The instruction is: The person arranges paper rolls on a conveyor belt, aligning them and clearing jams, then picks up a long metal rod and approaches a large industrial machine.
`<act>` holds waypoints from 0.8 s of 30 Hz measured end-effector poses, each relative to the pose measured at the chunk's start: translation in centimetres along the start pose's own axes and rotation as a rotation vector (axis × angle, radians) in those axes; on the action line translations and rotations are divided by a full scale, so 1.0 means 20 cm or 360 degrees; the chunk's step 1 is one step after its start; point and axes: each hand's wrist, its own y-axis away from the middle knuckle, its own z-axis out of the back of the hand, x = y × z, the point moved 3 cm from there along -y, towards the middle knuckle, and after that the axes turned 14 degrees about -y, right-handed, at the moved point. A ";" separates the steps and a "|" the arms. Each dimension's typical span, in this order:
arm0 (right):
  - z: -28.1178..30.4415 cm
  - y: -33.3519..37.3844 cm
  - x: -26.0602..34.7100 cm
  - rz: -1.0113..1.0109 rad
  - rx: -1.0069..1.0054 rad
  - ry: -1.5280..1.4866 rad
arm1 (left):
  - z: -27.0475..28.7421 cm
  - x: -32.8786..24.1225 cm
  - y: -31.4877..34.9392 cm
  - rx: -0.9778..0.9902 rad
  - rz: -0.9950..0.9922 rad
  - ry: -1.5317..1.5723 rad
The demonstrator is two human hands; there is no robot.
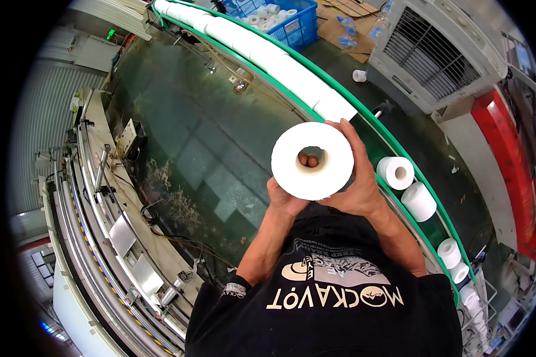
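A white toilet paper roll [284, 149] is held up in front of my chest, one round end toward the camera. My left hand [287, 196] grips its lower left side, and my right hand [361, 184] wraps round its right side. Fingertips show through the hollow core; whose hand they belong to I cannot tell. Just beyond the roll, a long row of white rolls [262, 53] lies end to end on a green-edged conveyor [363, 140]. Nearer on the belt, to the right of my right hand, are a loose roll [388, 173] and another roll [420, 202].
Two more rolls, one of them upright [449, 253], sit farther down the conveyor. A blue crate [304, 30] of rolls stands at the back beside flattened cardboard [345, 24]. A large air cooler [432, 53] is at the right. Metal-railed machinery [113, 238] runs along the left.
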 end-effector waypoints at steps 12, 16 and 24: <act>-0.31 -0.35 -0.23 -0.0095 0.0074 -0.0009 | 0.25 -0.41 -0.05 -0.0179 0.0013 0.0052; -0.38 -0.48 -0.37 -0.0085 0.0140 -0.0106 | 0.34 -0.54 -0.09 -0.0367 -0.0031 -0.0068; -0.29 -0.76 -0.84 -0.0556 0.0371 0.0208 | 0.72 -1.00 -0.22 -0.0828 0.0061 -0.0287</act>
